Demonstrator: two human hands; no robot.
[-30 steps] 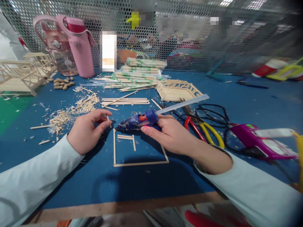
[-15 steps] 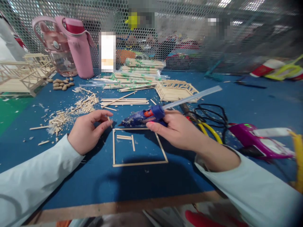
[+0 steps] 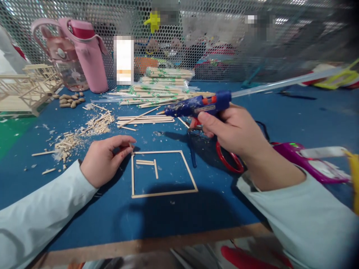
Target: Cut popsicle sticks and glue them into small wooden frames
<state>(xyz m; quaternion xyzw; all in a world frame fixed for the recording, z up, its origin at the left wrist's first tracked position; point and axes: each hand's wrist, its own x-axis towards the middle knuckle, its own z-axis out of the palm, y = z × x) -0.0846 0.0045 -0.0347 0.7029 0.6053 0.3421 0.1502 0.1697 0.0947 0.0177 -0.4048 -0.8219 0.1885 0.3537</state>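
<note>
My right hand grips a blue hot glue gun, raised above the table with its tip pointing left. A long clear glue stick sticks out of its back. Fingertips pinched, my left hand holds a short wooden stick at the far left corner of a flat four-sided stick frame. The short stick looks upright there, mostly hidden by the fingers. Inside the frame lie a few short stick pieces.
Behind are loose long sticks, wrapped stick bundles and a pile of cut bits. A pink bottle, peanuts and a stick model stand left. Red-handled pliers and a purple device lie right.
My right hand has lifted the glue gun up and right, away from the frame. My left hand has brought the short stick onto the frame's far left corner.
</note>
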